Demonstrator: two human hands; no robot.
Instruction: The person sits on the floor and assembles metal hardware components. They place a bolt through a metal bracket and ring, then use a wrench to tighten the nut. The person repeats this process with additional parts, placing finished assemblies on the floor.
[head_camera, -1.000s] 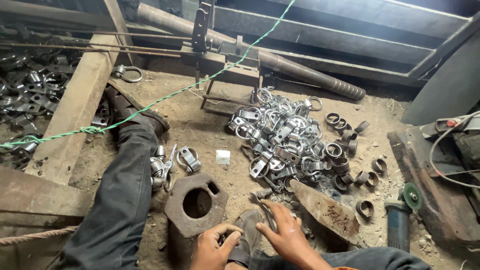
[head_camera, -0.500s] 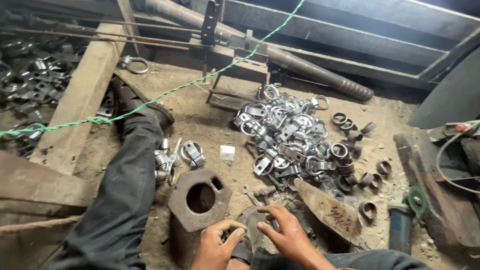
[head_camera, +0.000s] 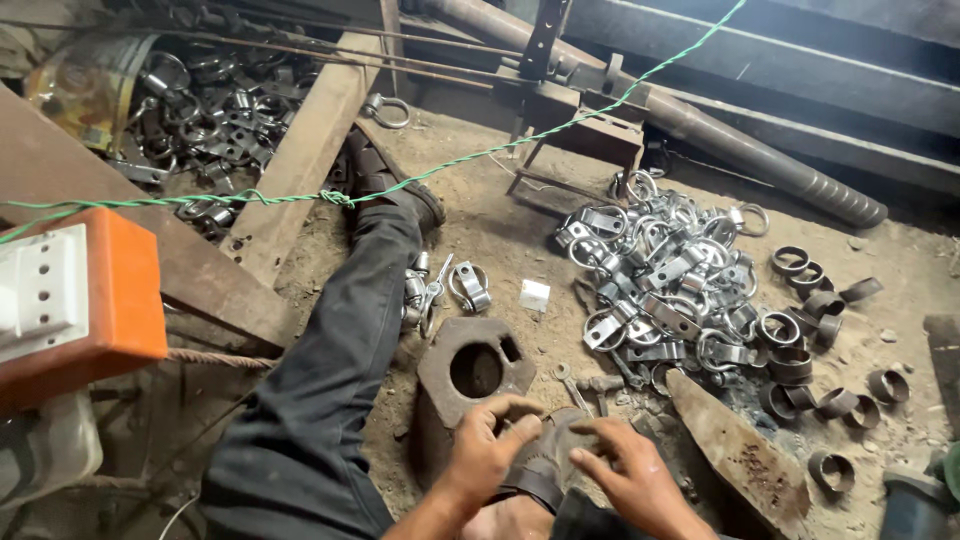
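Your left hand (head_camera: 487, 448) and right hand (head_camera: 632, 478) meet low in view, fingers pinched together on a dark, curved metal band (head_camera: 545, 462) held between them, just above your knee. The band sits right beside the rusty cast-iron block with a round hole (head_camera: 470, 372), your left fingertips touching its near edge. Your dark-trousered leg (head_camera: 335, 350) stretches left of the block. A heap of shiny steel ring clamps (head_camera: 665, 285) lies beyond, with rusty plain rings (head_camera: 815, 330) scattered to its right on the dirt floor (head_camera: 500, 240).

Metalworking workshop (dirt floor): heaped steel pipe clamps (head_camera: 665, 285), rusty anvil block (head_camera: 470, 375), iron bars (head_camera: 700, 125).
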